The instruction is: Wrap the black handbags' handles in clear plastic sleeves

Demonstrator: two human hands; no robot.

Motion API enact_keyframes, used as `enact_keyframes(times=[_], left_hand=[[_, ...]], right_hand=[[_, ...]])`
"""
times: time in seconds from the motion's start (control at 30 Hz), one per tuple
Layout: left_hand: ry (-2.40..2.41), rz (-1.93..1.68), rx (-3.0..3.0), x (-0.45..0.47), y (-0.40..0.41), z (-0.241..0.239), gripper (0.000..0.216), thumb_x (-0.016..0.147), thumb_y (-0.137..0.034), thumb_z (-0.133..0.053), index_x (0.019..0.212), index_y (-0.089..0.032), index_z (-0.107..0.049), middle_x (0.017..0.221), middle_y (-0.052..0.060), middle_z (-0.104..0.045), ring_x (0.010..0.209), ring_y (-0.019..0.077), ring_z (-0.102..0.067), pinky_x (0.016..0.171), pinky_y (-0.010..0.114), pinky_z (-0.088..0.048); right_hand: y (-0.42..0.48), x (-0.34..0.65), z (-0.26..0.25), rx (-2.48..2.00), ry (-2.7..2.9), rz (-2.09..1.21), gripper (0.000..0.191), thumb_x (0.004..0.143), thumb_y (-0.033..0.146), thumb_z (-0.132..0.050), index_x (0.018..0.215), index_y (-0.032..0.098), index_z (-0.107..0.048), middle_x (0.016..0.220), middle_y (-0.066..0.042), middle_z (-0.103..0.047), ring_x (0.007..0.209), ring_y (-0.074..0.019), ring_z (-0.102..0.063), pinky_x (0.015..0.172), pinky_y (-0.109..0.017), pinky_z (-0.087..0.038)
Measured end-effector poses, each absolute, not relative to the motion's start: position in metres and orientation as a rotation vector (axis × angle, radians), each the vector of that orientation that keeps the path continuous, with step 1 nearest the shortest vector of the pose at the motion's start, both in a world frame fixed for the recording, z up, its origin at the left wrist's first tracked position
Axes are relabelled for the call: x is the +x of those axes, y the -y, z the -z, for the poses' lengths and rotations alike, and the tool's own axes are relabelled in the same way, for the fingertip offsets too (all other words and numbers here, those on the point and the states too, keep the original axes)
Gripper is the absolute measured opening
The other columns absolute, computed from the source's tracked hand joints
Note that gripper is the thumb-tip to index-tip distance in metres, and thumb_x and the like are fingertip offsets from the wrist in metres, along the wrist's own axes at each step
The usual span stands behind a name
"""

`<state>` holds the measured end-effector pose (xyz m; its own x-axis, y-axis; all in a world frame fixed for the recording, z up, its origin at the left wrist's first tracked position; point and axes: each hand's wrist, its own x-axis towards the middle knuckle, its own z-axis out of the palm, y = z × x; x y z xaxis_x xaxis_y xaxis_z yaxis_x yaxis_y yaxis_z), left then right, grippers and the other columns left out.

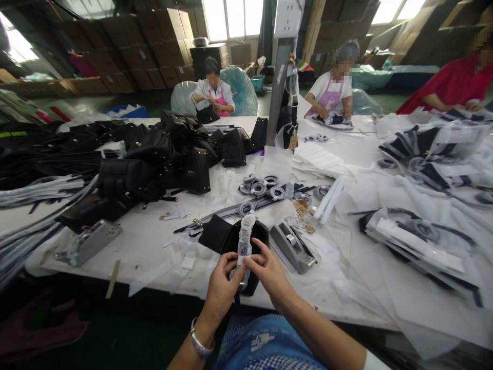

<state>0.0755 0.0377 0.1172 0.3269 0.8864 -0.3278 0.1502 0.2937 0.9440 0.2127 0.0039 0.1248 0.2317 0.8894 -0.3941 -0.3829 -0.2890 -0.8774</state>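
Note:
My left hand (221,285) and my right hand (271,275) are both closed on the lower part of a crumpled white wrapped strip (245,234). Its wrapping looks like thin plastic or tissue, and what lies inside cannot be made out. The strip points away from me, above a black handbag (252,285) that stands with its mouth open at the table edge. The bag's black flap (215,234) is folded out to the left. My fingers hide part of the strip and of the bag's front. A grey tape dispenser (293,246) stands right of the bag.
Black bags (154,149) are heaped at the back left. Several wrapped coils (259,189) lie beyond my hands, near a grey post (278,87). Another tape dispenser (90,241) stands left, a wrapped bag (416,241) lies right. Co-workers (333,92) sit across the table (150,252).

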Motion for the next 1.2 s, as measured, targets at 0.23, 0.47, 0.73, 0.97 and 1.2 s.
enact_keyframes(times=[0.23, 0.47, 0.73, 0.97, 1.2], left_hand=[[-1.095, -0.818, 1.207, 0.065, -0.032, -0.114, 0.036, 0.088, -0.044, -0.062, 0.113, -0.019, -0.065, 0.138, 0.011, -0.056, 0.125, 0.0279, -0.054, 0.101, 0.036, -0.047], [-1.27, -0.795, 1.388, 0.038, -0.04, -0.077, 0.033, 0.093, -0.034, -0.048, 0.117, -0.018, -0.064, 0.118, 0.011, -0.068, 0.112, 0.0251, -0.063, 0.101, 0.042, -0.047], [-1.189, -0.699, 1.747, 0.055, -0.04, -0.052, 0.039, 0.075, -0.022, -0.071, 0.114, -0.026, -0.069, 0.126, 0.008, -0.064, 0.124, 0.0295, -0.052, 0.111, 0.05, -0.035], [-1.385, -0.842, 1.791, 0.051, -0.027, -0.028, 0.054, 0.084, -0.025, -0.065, 0.135, -0.027, -0.049, 0.145, 0.01, -0.042, 0.133, 0.0286, -0.042, 0.1, 0.044, -0.049], [-1.506, -0.942, 1.7, 0.048, -0.011, -0.02, 0.045, 0.086, -0.039, -0.064, 0.126, -0.023, -0.053, 0.131, 0.012, -0.048, 0.12, 0.0281, -0.053, 0.09, 0.041, -0.057]], right_hand=[[-0.006, 0.225, -0.118, -1.212, 0.315, -1.353, 0.067, 0.071, 0.039, -0.079, 0.128, 0.018, -0.05, 0.087, -0.004, -0.076, 0.083, -0.0198, -0.069, 0.081, -0.031, -0.049], [-0.022, 0.259, -0.111, -1.16, 0.353, -1.345, 0.062, 0.074, 0.035, -0.077, 0.129, 0.02, -0.051, 0.103, -0.005, -0.073, 0.097, -0.0205, -0.068, 0.089, -0.033, -0.05], [-0.057, 0.272, -0.075, -1.389, 0.578, -1.25, 0.068, 0.078, 0.049, -0.071, 0.135, 0.019, -0.049, 0.094, -0.005, -0.076, 0.092, -0.0221, -0.07, 0.085, -0.035, -0.053], [-0.026, 0.294, -0.056, -1.547, 0.72, -1.154, 0.056, 0.079, 0.055, -0.066, 0.124, 0.023, -0.06, 0.105, -0.006, -0.074, 0.106, -0.0256, -0.067, 0.092, -0.04, -0.052], [0.04, 0.343, -0.024, -1.883, 0.789, -0.902, 0.046, 0.08, 0.059, -0.06, 0.102, 0.019, -0.068, 0.087, -0.008, -0.076, 0.086, -0.0267, -0.07, 0.076, -0.037, -0.055]])
